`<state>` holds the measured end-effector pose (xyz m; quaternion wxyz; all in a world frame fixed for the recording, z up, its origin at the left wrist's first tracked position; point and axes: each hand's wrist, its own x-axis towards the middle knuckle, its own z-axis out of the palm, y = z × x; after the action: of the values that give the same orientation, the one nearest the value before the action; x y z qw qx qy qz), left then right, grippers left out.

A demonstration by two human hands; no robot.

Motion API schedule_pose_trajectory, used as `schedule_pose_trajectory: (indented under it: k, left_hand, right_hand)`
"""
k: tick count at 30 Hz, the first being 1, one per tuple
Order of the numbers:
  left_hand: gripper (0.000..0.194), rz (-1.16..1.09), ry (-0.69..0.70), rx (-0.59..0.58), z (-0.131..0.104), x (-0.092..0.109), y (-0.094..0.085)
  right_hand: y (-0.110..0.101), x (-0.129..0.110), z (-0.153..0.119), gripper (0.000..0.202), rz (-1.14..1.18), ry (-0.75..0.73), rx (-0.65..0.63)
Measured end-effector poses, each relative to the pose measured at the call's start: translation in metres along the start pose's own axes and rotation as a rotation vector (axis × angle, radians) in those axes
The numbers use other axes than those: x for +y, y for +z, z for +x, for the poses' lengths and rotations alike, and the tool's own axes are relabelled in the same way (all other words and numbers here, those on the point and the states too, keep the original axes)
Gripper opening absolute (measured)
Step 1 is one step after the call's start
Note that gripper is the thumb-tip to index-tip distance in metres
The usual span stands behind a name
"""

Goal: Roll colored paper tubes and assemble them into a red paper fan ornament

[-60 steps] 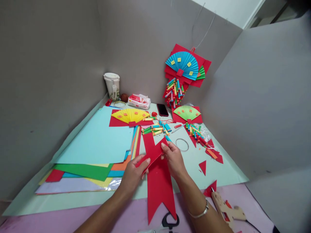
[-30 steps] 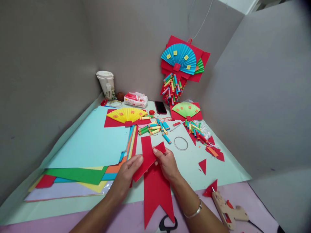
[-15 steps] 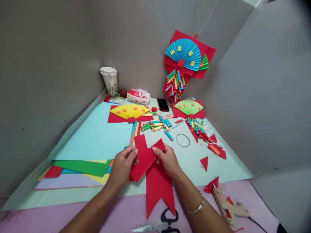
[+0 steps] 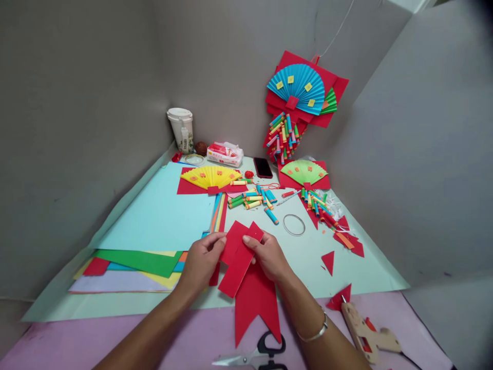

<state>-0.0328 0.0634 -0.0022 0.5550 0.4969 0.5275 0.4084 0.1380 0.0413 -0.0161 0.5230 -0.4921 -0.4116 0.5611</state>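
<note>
My left hand [image 4: 206, 257] pinches the left edge of a red card piece [image 4: 232, 241] above the mat. With thumb on top, my right hand [image 4: 265, 254] grips a red strip [image 4: 238, 270] that crosses this piece. Beneath my right hand hangs a longer red piece [image 4: 256, 303] with a V-notched lower end. Black-handled scissors [image 4: 250, 358] lie open just below that notched end. How the red pieces join under my fingers is hidden.
Coloured sheets [image 4: 154, 216] lie left. Behind are a yellow fan [image 4: 211, 177], small paper rolls [image 4: 254, 198], a phone [image 4: 263, 167] and a metal ring [image 4: 294, 225]. A glue gun [image 4: 365, 334] lies at front right; a blue fan decoration [image 4: 298, 87] hangs behind.
The left red piece has tilted and moved down and right, now overlapping more with the strip. My left hand has shifted slightly right. The whole view has shifted a little.
</note>
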Motion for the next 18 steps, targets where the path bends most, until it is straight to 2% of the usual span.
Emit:
schedule_pose_trajectory:
  k: [5,8,12,18]
  left_hand:
    - [0.038,-0.043,-0.007,-0.044,-0.001,-0.004,0.001]
    - [0.043,-0.086,-0.003,-0.118,-0.006,0.001,0.004]
    - [0.050,-0.082,-0.066,-0.225,-0.012,0.007,0.008]
    - [0.048,0.033,-0.145,-0.168,-0.007,0.002,0.008]
  right_hand:
    - [0.002,0.001,0.000,0.029,0.062,0.014,0.009]
    - [0.003,0.001,0.001,0.030,0.095,0.023,0.043]
    - [0.005,0.001,0.001,0.030,0.106,0.028,0.101]
    - [0.005,-0.004,-0.002,0.029,-0.011,-0.025,0.082]
